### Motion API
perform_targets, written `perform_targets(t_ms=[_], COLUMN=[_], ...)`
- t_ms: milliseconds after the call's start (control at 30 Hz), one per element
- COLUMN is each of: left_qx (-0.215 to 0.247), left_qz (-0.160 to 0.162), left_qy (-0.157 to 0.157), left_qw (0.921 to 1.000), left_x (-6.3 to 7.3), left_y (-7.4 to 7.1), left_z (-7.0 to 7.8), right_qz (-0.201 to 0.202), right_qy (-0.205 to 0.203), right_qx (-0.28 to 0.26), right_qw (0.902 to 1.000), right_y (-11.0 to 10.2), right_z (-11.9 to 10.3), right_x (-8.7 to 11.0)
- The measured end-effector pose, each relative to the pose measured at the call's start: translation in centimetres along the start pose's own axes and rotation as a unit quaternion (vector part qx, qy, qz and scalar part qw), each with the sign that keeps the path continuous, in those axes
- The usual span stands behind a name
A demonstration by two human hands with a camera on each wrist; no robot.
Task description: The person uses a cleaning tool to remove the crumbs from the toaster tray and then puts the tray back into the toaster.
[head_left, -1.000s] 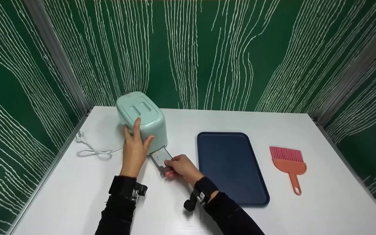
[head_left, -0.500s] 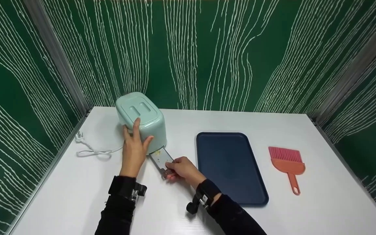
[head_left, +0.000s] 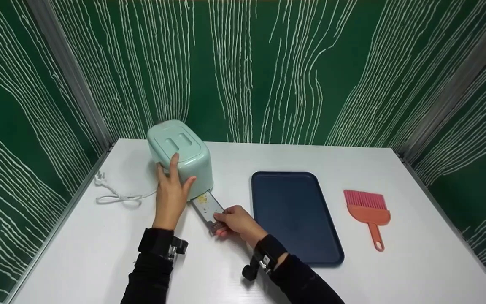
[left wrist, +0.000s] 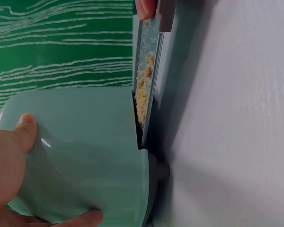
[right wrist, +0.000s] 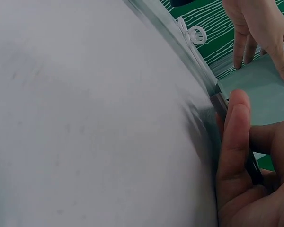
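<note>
A mint-green toaster (head_left: 184,154) stands at the back left of the white table, its slots covered by a lid. My left hand (head_left: 170,196) rests on its near corner with fingers spread, thumb on the end face and one finger at the lid's edge. From the base of that end sticks a metal crumb tray (head_left: 206,207), partly drawn out. Yellow-brown crumbs (left wrist: 144,92) lie along it in the left wrist view. My right hand (head_left: 236,221) pinches the tray's outer end between thumb and fingers. The tray's inner part is hidden inside the toaster.
A dark blue tray (head_left: 295,217) lies right of my right hand. Farther right is an orange dustpan-shaped piece (head_left: 369,215) with a red brush (head_left: 365,199). The toaster's white cord (head_left: 118,197) lies coiled at the left. Green, white-lined walls (head_left: 243,71) surround the table.
My right hand has drawn the crumb tray slightly farther out, toward the front right, and more crumbs show on it. My left hand keeps its place on the toaster.
</note>
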State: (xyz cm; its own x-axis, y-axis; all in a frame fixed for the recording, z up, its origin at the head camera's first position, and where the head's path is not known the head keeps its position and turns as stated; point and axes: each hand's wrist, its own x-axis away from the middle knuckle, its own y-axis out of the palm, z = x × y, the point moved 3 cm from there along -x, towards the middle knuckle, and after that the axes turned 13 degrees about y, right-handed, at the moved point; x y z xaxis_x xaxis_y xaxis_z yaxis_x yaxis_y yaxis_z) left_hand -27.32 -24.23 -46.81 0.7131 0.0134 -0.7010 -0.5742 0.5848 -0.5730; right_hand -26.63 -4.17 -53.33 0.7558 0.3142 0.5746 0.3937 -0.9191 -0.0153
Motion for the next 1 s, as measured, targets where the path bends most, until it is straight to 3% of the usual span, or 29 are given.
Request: perform_targets(t_ms=[600, 1000], left_qx=[-0.001, -0.003], left_qz=[-0.003, 0.0], left_qy=[-0.009, 0.001], left_qw=[1.0, 1.0], left_x=[-0.1, 0.0], left_y=[-0.1, 0.1], left_z=[0.2, 0.0], right_qz=[-0.011, -0.027], right_qy=[-0.006, -0.005], right_qx=[0.001, -0.003], right_qw=[0.9999, 0.9996], right_y=[-0.4, -0.9], right_z=[0.6, 0.8], right_x=[0.6, 1.3])
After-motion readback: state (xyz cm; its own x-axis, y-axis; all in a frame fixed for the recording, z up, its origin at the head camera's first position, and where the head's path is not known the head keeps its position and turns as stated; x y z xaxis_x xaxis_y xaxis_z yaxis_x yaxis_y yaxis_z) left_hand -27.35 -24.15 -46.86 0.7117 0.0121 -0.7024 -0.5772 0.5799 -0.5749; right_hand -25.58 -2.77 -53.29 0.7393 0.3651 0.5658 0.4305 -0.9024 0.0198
